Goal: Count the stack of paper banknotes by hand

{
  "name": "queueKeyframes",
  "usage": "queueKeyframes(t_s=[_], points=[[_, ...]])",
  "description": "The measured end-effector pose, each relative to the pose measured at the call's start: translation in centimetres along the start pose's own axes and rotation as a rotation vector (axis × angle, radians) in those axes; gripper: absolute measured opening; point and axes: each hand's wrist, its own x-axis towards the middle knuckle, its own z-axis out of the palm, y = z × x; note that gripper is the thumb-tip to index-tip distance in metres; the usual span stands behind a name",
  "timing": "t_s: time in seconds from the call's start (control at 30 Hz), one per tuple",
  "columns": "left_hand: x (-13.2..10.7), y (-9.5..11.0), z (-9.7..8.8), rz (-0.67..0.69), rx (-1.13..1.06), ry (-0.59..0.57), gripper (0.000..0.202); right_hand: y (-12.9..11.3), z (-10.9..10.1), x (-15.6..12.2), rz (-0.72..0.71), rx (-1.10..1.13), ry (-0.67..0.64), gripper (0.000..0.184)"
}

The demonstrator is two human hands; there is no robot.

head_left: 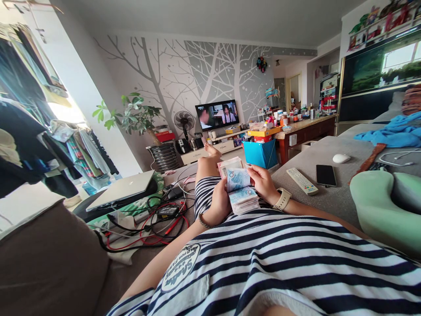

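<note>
A thick stack of banknotes (241, 193) lies across my lap, over my striped shirt. My left hand (219, 204) grips the stack from the left and underneath, fingers curled round it. My right hand (263, 182), with a pale watch on the wrist, pinches the top notes at the right side, and a blue-green note is bent upward between the hands. My bare leg stretches out ahead on the grey sofa.
A remote control (301, 181), a black phone (326, 175) and a white mouse (341, 158) lie on the sofa to my right, beside a green cushion (381, 206). To my left sit a closed laptop (123, 188) and tangled cables (154, 224). A television (217, 115) plays ahead.
</note>
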Motion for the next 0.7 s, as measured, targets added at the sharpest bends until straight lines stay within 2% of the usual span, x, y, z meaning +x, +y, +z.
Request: queueKeyframes(t_s=[0.3, 0.7], points=[[-0.11, -0.13, 0.10, -0.013, -0.010, -0.049, 0.020, -0.20, 0.05, -0.03, 0.014, -0.010, -0.004, 0.057], [0.03, -0.22, 0.20, 0.016, 0.041, 0.023, 0.017, -0.42, 0.21, -0.07, 0.021, -0.033, -0.007, 0.060]])
